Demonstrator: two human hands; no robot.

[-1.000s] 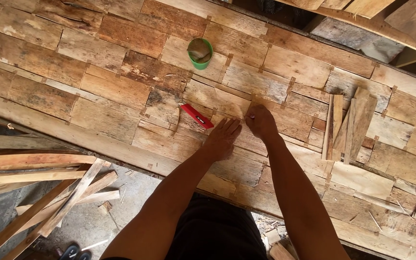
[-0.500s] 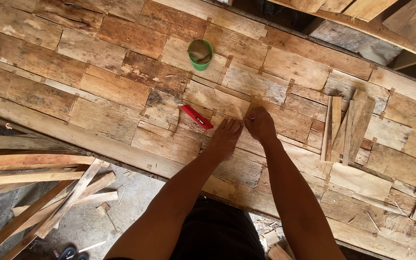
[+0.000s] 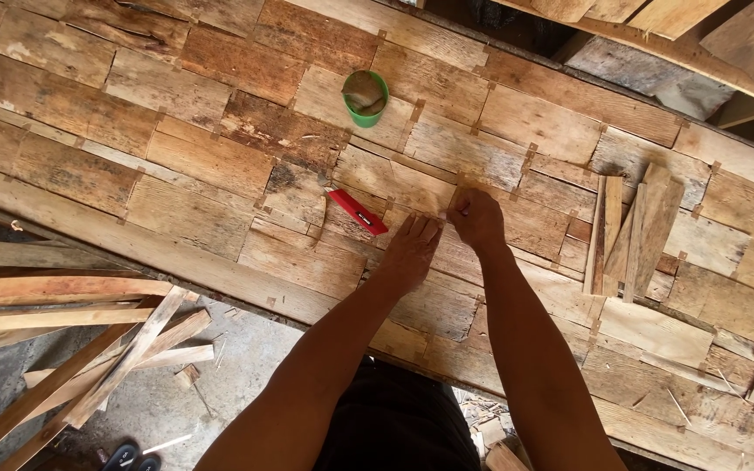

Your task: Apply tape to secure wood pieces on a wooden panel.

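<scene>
1. The left hand (image 3: 412,249) lay flat on the desk (image 3: 220,166), palm down, fingers straight and held together, their tips pointing up toward the right hand; it gripped nothing and only pressed on the wood.
2. The right hand (image 3: 475,218) was curled, knuckles up, fingertips bunched against the boards just beside the left fingertips; whether it pinched anything small could not be told, since the fingers hid the spot.
3. The two hands met over one pale wooden tile (image 3: 434,253) in the patchwork surface, near the middle of the desk; the tile looked rough, light brown, set among darker and greyer pieces with small wedges at the joints.
4. One red utility knife (image 3: 357,211) lay tilted on the boards just left of the left hand, close but apart from it.
5. One green cup (image 3: 366,94) stood farther up the desk, well apart from both hands.
6. A loose stack of thin wooden slats (image 3: 630,231), about five, lay to the right of the right hand, apart from it.
7. Several long wooden offcuts (image 3: 89,349) lay on the floor at lower left.
</scene>
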